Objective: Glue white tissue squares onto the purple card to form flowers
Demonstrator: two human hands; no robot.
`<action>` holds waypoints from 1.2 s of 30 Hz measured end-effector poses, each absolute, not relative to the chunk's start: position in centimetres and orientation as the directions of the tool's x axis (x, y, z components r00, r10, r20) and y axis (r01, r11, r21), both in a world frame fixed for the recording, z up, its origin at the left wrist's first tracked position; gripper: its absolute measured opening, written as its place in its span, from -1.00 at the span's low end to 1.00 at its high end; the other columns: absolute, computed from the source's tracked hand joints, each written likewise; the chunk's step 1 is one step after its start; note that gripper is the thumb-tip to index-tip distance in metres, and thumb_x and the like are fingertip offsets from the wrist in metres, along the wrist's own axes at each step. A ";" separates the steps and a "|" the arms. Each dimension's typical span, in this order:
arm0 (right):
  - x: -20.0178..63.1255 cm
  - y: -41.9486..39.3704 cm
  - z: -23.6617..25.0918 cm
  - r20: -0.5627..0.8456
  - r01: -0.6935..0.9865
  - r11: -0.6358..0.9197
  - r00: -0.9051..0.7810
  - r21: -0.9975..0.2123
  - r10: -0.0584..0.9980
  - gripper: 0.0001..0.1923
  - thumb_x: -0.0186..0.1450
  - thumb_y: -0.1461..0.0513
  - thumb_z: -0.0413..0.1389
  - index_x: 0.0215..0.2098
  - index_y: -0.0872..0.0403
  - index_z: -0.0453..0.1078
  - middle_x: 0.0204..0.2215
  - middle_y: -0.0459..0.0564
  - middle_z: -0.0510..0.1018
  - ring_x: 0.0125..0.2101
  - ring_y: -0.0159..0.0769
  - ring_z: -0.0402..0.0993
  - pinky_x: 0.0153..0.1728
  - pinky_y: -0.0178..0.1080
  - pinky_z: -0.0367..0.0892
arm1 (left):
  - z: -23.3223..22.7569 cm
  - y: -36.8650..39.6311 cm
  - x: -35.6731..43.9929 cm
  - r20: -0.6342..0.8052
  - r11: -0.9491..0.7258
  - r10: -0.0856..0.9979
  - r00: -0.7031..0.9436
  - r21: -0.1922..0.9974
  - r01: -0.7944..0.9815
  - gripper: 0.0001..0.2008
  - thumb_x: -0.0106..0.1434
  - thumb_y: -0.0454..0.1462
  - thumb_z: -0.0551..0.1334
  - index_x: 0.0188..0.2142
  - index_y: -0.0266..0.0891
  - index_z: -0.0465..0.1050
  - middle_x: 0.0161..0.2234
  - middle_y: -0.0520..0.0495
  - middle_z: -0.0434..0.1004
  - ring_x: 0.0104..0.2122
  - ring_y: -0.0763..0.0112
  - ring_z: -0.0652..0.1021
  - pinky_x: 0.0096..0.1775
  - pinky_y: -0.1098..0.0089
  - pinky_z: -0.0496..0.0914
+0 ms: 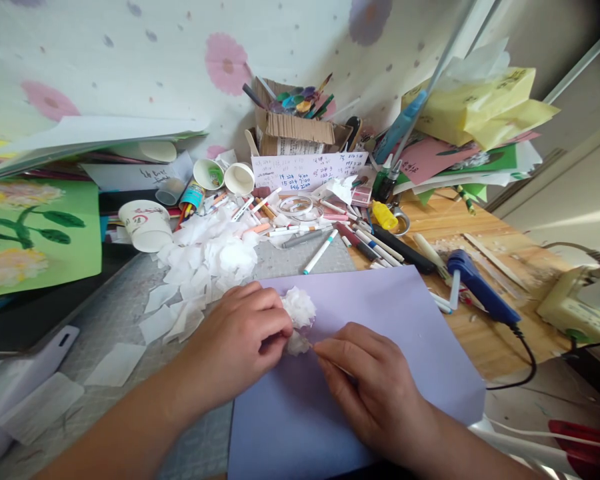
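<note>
A purple sheet of paper (410,327) lies before me with a cluster of crumpled white tissue paper (300,305) on it. My left hand (245,333) is closed, its thumb and forefinger pinching at the left edge of the tissue cluster. To the right of it, my right hand (367,383) is closed in a pinch, its fingertips just beside the lower tissue piece. Something thin may be between these fingers, but I cannot make it out. A heap of loose tissue squares (205,260) lies beyond my left hand.
Markers (320,252) lie scattered behind the sheet. A blue glue gun (483,287) with a cord rests at the right. Paper cups (147,227) and a cardboard box (295,127) of brushes stand behind. A green painted sheet (80,257) juts in at the left.
</note>
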State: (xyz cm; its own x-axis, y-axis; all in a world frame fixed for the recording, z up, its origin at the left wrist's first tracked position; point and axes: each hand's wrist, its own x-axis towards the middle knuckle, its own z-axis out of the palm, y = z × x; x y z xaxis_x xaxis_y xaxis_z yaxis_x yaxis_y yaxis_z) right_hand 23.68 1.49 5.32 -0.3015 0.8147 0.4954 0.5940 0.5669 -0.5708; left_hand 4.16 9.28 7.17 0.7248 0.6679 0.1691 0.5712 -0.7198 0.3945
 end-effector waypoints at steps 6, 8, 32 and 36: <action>23.7 1.7 5.4 0.479 0.598 0.555 -0.301 -0.579 0.824 -0.85 0.26 0.41 0.02 -0.27 0.13 0.38 -0.50 -0.01 0.45 -0.47 -0.33 0.34 -0.46 -0.30 0.24 | 7.8 9.3 3.4 0.108 -0.676 0.714 0.692 0.364 0.641 -0.91 0.12 -0.33 0.23 -0.51 -0.18 0.39 -0.47 0.06 0.36 -0.38 0.37 0.34 -0.30 0.33 0.15; 23.7 1.7 5.3 0.484 0.592 0.559 -0.301 -0.580 0.822 -0.86 0.26 0.41 0.02 -0.28 0.13 0.38 -0.50 -0.01 0.45 -0.48 -0.34 0.34 -0.46 -0.30 0.24 | 7.8 9.2 3.6 0.047 -0.658 0.724 0.688 0.344 0.670 -0.93 0.10 -0.29 0.26 -0.50 -0.16 0.41 -0.46 0.05 0.37 -0.36 0.33 0.36 -0.29 0.32 0.15; 23.2 1.4 5.2 0.488 0.679 0.627 -0.428 -0.381 0.761 -0.77 0.25 0.43 -0.03 -0.19 0.18 0.40 -0.48 0.03 0.49 -0.49 -0.30 0.32 -0.50 -0.28 0.28 | 7.1 8.6 4.7 0.125 -0.659 0.751 0.649 0.210 0.722 -0.83 0.17 -0.38 0.11 -0.52 -0.21 0.39 -0.46 0.00 0.37 -0.36 0.32 0.34 -0.30 0.30 0.16; 23.4 1.3 5.3 0.537 0.646 0.621 -0.363 -0.445 0.762 -0.76 0.23 0.45 0.00 -0.17 0.15 0.38 -0.46 0.02 0.50 -0.48 -0.30 0.35 -0.47 -0.28 0.31 | 7.3 9.0 4.3 0.109 -0.647 0.755 0.647 0.286 0.707 -0.85 0.14 -0.39 0.13 -0.51 -0.19 0.41 -0.48 0.02 0.37 -0.38 0.35 0.35 -0.32 0.32 0.16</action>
